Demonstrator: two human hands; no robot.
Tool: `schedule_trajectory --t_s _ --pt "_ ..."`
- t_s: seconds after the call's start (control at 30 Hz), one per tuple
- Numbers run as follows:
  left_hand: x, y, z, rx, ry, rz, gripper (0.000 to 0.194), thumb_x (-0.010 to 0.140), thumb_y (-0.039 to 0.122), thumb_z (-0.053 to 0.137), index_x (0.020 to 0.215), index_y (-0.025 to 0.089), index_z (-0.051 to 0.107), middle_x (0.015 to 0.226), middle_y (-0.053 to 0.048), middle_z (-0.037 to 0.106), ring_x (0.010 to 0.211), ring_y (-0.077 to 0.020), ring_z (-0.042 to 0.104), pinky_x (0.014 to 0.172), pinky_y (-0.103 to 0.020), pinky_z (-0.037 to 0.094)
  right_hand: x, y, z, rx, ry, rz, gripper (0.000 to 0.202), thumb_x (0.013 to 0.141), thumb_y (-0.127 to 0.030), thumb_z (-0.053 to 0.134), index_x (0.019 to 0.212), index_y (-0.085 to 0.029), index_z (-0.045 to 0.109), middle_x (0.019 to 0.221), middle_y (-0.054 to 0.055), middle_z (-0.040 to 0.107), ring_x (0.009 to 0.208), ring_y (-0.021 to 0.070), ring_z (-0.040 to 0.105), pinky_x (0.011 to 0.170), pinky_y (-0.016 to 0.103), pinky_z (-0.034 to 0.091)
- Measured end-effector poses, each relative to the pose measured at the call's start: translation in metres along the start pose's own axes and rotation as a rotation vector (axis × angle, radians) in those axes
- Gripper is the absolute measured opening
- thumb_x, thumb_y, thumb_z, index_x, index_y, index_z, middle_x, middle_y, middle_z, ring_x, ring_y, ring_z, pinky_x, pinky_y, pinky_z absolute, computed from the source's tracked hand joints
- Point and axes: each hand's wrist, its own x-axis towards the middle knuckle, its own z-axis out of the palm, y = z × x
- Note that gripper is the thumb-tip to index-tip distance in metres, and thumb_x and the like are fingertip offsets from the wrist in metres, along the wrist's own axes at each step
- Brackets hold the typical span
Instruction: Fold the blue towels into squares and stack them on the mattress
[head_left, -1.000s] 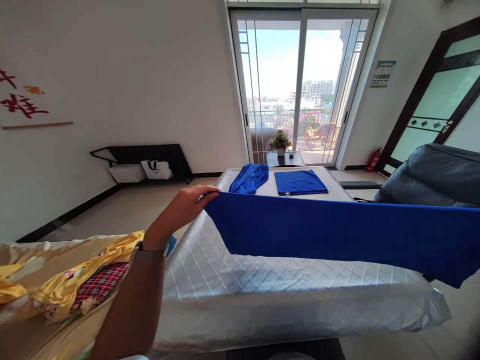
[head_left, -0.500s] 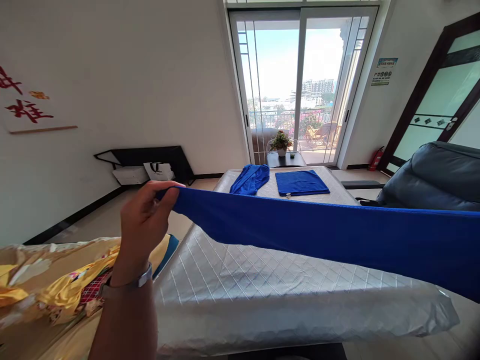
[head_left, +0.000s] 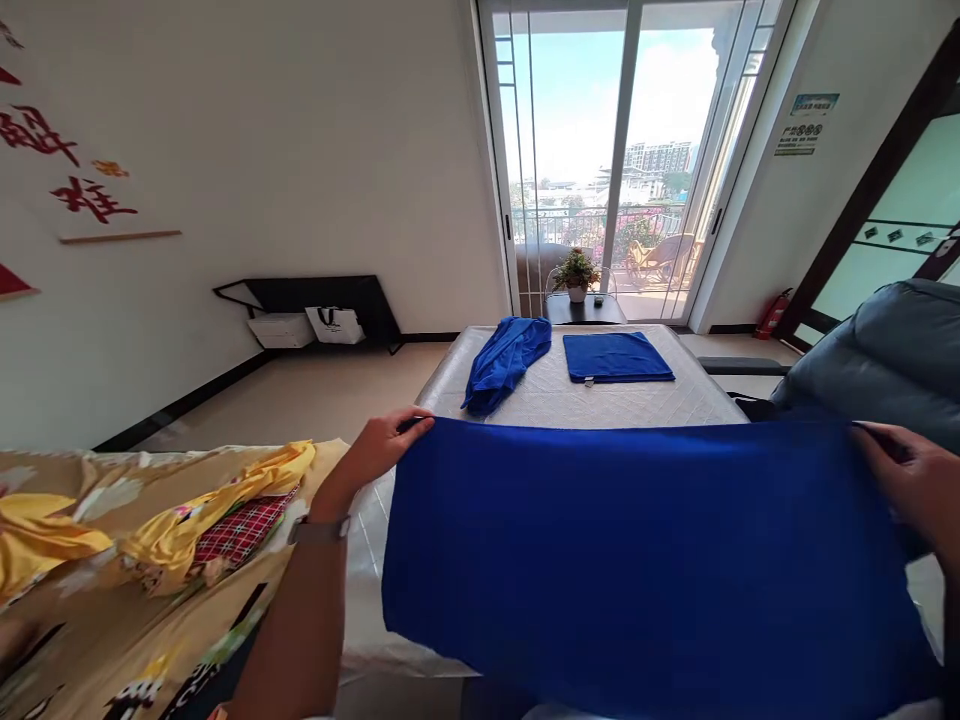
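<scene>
The left hand (head_left: 384, 445) and right hand (head_left: 919, 478), fingers pinched closed, hold the broad blue fabric cloth (head_left: 637, 560) by its top corners, spread above the silver quilted mattress (head_left: 367, 540).

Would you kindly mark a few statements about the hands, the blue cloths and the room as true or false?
1. The left hand and right hand both hold the raised blue cloth. True.
2. The folded blue cloth lies left of the crumpled blue cloth. False: the folded blue cloth lies right of the crumpled blue cloth.
3. A band is worn on the left wrist. True.
4. The potted plant stands on the floor. False: the potted plant stands on a small table.
</scene>
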Motion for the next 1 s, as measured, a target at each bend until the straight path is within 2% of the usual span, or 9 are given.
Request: schedule_trajectory --t_s 0.07,0.13,0.2,0.3,0.4,0.57,0.8,1.0 --pt "0.010 -0.035 0.037 0.039 -0.068 -0.033 0.052 0.091 0.063 0.048 0.110 0.023 0.076 0.109 -0.006 0.079 0.097 -0.0239 0.070 0.089 -0.032 0.053 0.006 -0.020 0.030 0.001 -0.091 -0.022 0.035 0.100 -0.045 0.056 0.122 -0.024 0.073 0.104 0.020 0.074 0.096 0.0308 0.069 0.087 0.042 0.048" --pt "0.017 -0.062 0.071 0.064 -0.090 -0.070 0.049 0.092 0.059 0.048 0.109 0.024 0.077 0.114 -0.006 0.078 0.104 -0.0250 0.070 0.095 -0.033 0.052 0.011 -0.040 0.067 0.004 -0.215 -0.040 0.034 0.100 -0.040 0.058 0.121 -0.019 0.074 0.105 0.020 0.075 0.097 0.0314 0.069 0.088 0.039 0.047" --pt "0.025 -0.080 0.098 0.079 -0.087 -0.092 0.048 0.093 0.056 0.047 0.111 0.024 0.077 0.116 -0.006 0.078 0.108 -0.0252 0.070 0.097 -0.033 0.051 0.016 -0.057 0.102 -0.016 -0.323 -0.034 0.036 0.099 -0.039 0.059 0.121 -0.015 0.075 0.109 0.020 0.075 0.102 0.0327 0.068 0.088 0.038 0.047" --pt "0.037 -0.094 0.123 0.106 -0.058 -0.118 0.047 0.095 0.055 0.046 0.112 0.025 0.077 0.116 -0.007 0.077 0.110 -0.0261 0.069 0.099 -0.035 0.050 0.027 -0.069 0.141 -0.084 -0.388 -0.023 0.040 0.099 -0.038 0.055 0.124 -0.013 0.074 0.111 0.020 0.075 0.107 0.0341 0.068 0.089 0.037 0.049" --pt "0.047 -0.100 0.136 0.147 -0.022 -0.147 0.045 0.095 0.056 0.049 0.113 0.026 0.077 0.112 -0.009 0.078 0.113 -0.0274 0.068 0.100 -0.036 0.048 0.040 -0.072 0.164 -0.142 -0.376 -0.026 0.043 0.098 -0.040 0.051 0.126 -0.016 0.074 0.112 0.018 0.076 0.109 0.0344 0.069 0.089 0.037 0.051" --pt "0.053 -0.111 0.154 0.220 0.011 -0.174 0.044 0.094 0.057 0.051 0.114 0.027 0.076 0.111 -0.010 0.077 0.115 -0.0278 0.065 0.102 -0.036 0.046 0.054 -0.072 0.188 -0.164 -0.416 0.000 0.049 0.100 -0.045 0.046 0.133 -0.017 0.070 0.120 0.020 0.073 0.112 0.0356 0.068 0.085 0.038 0.051" --pt "0.064 -0.126 0.166 0.295 0.049 -0.178 0.043 0.099 0.048 0.045 0.118 0.024 0.074 0.122 -0.013 0.073 0.121 -0.0313 0.060 0.104 -0.042 0.043 0.056 -0.086 0.197 -0.187 -0.452 0.051 0.049 0.101 -0.046 0.044 0.136 -0.021 0.067 0.126 0.017 0.071 0.117 0.0329 0.066 0.085 0.036 0.050" --pt "0.079 -0.137 0.165 0.312 0.055 -0.211 0.036 0.097 0.041 0.046 0.113 0.027 0.075 0.121 -0.009 0.073 0.114 -0.0279 0.063 0.097 -0.037 0.048 0.057 -0.094 0.208 -0.194 -0.422 0.088 0.050 0.101 -0.044 0.042 0.137 -0.019 0.066 0.127 0.017 0.070 0.118 0.0313 0.064 0.092 0.038 0.048"
